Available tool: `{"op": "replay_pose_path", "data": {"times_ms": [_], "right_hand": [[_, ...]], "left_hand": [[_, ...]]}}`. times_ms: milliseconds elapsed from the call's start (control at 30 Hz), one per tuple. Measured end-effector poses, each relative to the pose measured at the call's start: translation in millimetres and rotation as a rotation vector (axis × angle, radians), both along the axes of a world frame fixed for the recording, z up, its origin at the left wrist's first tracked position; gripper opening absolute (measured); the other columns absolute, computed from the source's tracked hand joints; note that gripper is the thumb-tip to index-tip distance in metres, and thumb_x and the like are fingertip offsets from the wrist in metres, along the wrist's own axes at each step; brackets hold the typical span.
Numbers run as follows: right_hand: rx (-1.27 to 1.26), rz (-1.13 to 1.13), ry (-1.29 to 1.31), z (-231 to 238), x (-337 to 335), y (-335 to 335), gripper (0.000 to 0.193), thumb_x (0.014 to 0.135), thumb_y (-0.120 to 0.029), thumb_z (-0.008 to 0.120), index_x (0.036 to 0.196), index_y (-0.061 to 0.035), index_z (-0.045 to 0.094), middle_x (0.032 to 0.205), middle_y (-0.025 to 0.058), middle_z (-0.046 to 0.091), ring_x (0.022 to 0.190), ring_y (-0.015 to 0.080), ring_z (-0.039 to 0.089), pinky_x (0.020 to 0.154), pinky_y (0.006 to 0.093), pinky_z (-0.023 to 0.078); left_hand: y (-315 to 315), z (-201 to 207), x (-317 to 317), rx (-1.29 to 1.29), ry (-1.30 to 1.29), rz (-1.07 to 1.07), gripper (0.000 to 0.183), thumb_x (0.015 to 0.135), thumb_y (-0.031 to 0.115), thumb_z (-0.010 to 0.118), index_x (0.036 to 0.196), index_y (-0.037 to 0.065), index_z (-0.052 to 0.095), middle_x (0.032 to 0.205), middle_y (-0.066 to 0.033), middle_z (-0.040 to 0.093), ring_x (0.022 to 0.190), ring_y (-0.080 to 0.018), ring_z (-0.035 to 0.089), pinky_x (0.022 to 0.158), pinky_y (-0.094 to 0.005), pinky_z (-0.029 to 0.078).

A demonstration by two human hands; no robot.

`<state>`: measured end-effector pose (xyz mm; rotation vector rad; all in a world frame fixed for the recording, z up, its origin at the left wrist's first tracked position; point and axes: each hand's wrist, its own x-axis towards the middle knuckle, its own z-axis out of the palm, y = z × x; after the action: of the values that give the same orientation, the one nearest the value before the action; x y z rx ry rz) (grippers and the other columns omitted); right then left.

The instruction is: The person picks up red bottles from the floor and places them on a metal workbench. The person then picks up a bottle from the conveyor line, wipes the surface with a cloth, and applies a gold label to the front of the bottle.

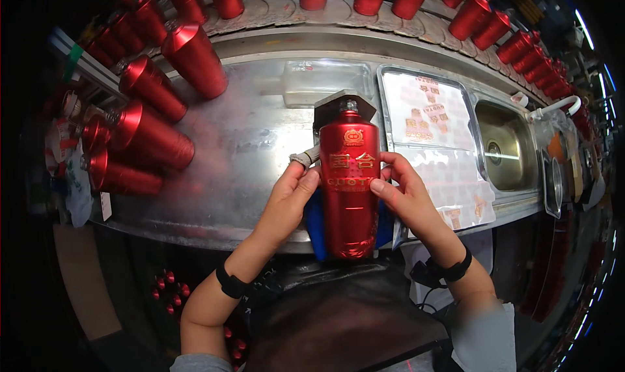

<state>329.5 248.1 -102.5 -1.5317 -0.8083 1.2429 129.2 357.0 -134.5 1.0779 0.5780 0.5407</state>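
Observation:
A glossy red bottle (pixel 352 196) with gold lettering and a dark cap lies tilted before me, neck pointing away. Blue supports (pixel 317 225) show beside its lower body, and a dark angular plate (pixel 325 113) sits behind its neck. My right hand (pixel 409 195) is closed against the bottle's right side, thumb on its front. On the other side, my left hand (pixel 293 196) is closed with a small pale rolled piece (pixel 305 157), perhaps cloth, at its fingertips. Its thumb rests close to the bottle; whether it touches is hard to tell.
Several red bottles (pixel 195 59) stand on the steel worktop's left side (pixel 228 144). Beyond it, a conveyor (pixel 273 11) carries more. To the right are a tray (pixel 384 89) with printed transfer sheets (pixel 423 115) and a sink (pixel 498 147). A clear shallow box (pixel 312 92) sits at the back.

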Motion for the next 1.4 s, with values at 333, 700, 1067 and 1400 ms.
{"op": "replay_pose_path", "data": {"times_ms": [333, 700, 1067, 1400], "right_hand": [[-0.040, -0.017, 0.009, -2.2, -3.0, 4.1, 0.054, 0.090, -0.019, 0.069, 0.134, 0.0004, 0.045, 0.091, 0.0012, 0.052, 0.075, 0.0047, 0.055, 0.068, 0.0193, 0.046], [-0.054, -0.270, 0.397, -13.3, 51.9, 7.7, 0.037, 0.097, -0.034, 0.053, 0.114, -0.0017, 0.062, 0.072, 0.0023, 0.060, 0.051, 0.0096, 0.052, 0.049, 0.0264, 0.045], [0.377, 0.120, -0.547, 53.7, 0.0, 21.2, 0.032, 0.079, -0.005, 0.073, 0.107, -0.0029, 0.059, 0.093, 0.0081, 0.064, 0.082, 0.0133, 0.064, 0.070, 0.0273, 0.052], [0.582, 0.040, -0.907, 67.8, 29.8, 76.3, 0.025, 0.076, -0.008, 0.077, 0.098, -0.0020, 0.068, 0.086, 0.0105, 0.069, 0.081, 0.0188, 0.068, 0.071, 0.0308, 0.052]], "left_hand": [[-2.7, 8.7, 4.2, -0.093, -0.016, 0.005, 0.057, 0.098, 0.021, 0.060, 0.145, 0.002, 0.033, 0.140, -0.0146, 0.047, 0.130, -0.0189, 0.046, 0.109, -0.0326, 0.037], [-2.9, 14.1, 6.4, 0.018, 0.059, -0.012, 0.065, 0.094, 0.023, 0.065, 0.144, 0.000, 0.030, 0.138, -0.0183, 0.048, 0.130, -0.0226, 0.046, 0.109, -0.0363, 0.037], [-11.1, 18.1, 13.3, 0.210, 0.160, 0.048, 0.067, 0.088, 0.027, 0.072, 0.132, -0.005, 0.034, 0.128, -0.0230, 0.056, 0.123, -0.0277, 0.054, 0.103, -0.0383, 0.043], [-9.7, 13.5, 12.8, 0.243, 0.206, 0.049, 0.068, 0.087, 0.032, 0.073, 0.130, -0.006, 0.036, 0.122, -0.0237, 0.060, 0.115, -0.0286, 0.060, 0.099, -0.0388, 0.045]]}}
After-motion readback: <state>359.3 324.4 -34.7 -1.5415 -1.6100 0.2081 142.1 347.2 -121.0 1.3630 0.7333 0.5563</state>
